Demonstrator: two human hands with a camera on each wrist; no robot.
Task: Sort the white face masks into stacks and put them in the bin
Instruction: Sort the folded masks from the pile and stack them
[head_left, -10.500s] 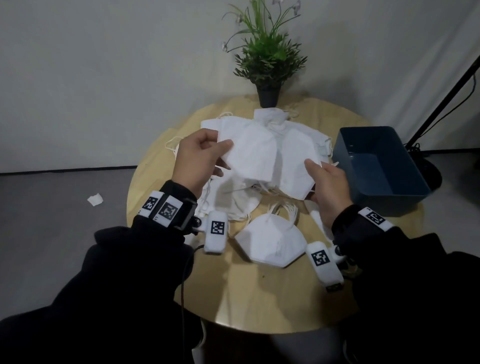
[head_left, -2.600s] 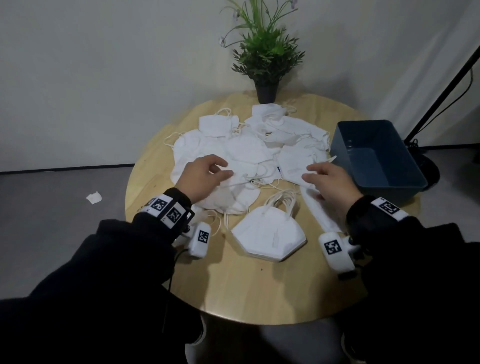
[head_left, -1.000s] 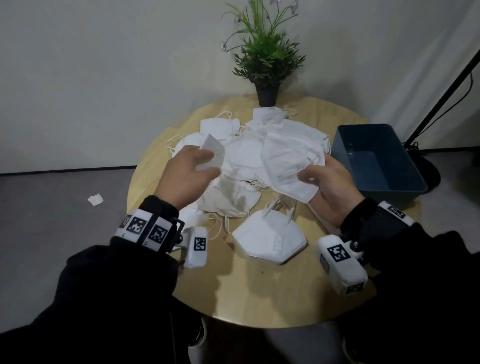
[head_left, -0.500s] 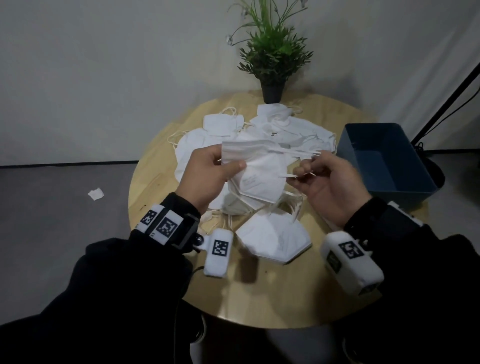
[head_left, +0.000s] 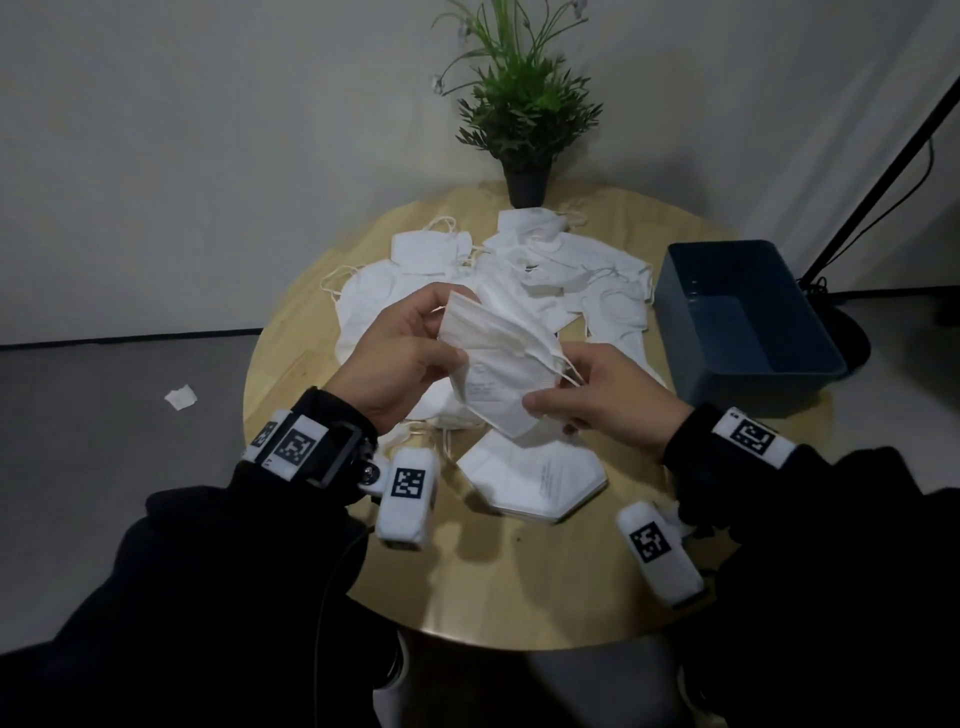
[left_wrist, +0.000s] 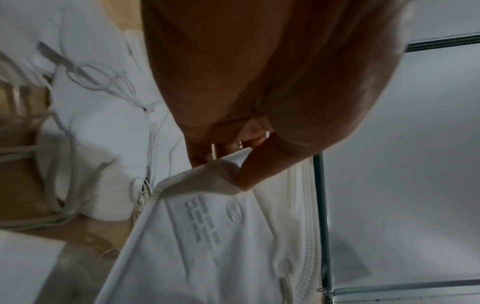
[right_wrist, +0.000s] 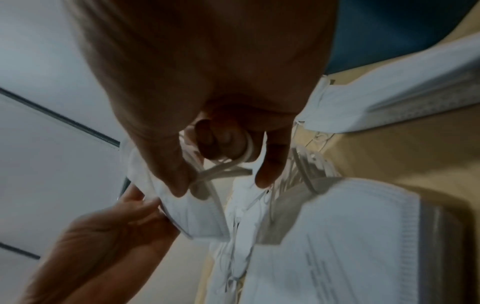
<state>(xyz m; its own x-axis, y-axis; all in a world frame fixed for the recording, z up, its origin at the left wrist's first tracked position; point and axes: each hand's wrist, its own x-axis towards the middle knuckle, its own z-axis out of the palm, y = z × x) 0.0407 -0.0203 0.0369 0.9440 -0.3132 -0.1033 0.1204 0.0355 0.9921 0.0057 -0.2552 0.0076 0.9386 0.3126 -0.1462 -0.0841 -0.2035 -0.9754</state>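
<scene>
Held above the desk between both hands: a folded white mask. Left hand, grip pinching the mask's upper edge; right hand, grip pinching the lower corner, ear loops caught round the fingers. Best to free and tuck those loops flat first, then square the edges over the finished stack lying just below before releasing. Loose pile of masks behind, well tangled; blue bin to the right, nothing inside yet.
</scene>
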